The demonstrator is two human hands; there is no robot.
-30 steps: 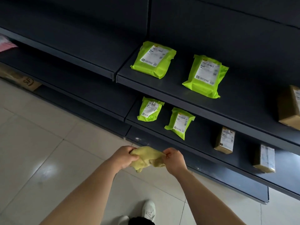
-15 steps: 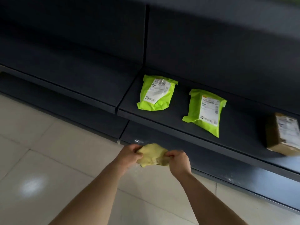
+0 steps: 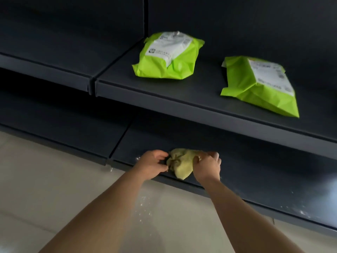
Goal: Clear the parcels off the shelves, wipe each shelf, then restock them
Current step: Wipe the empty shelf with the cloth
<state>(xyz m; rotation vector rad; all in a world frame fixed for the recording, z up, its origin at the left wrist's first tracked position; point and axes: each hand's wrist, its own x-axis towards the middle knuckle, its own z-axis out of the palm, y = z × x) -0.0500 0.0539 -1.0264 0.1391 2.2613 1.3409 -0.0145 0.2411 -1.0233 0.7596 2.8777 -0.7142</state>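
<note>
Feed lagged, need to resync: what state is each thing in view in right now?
Left hand: grips the yellow cloth.
Right hand: grips the yellow cloth too.
Yellow cloth: bunched, at the bottom shelf's front edge.
Bottom shelf: white specks on it.
Left green parcel: lying on upper shelf, label up.
Right green parcel: same shelf, label up.

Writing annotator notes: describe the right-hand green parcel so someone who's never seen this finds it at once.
On the dark metal shelving, look at the higher shelf in view, right of the seam. Two lime-green mailer parcels lie there; take the right parcel. Unlike the left parcel, its white label runs along its right edge and it sits nearer the shelf's front lip.
</note>
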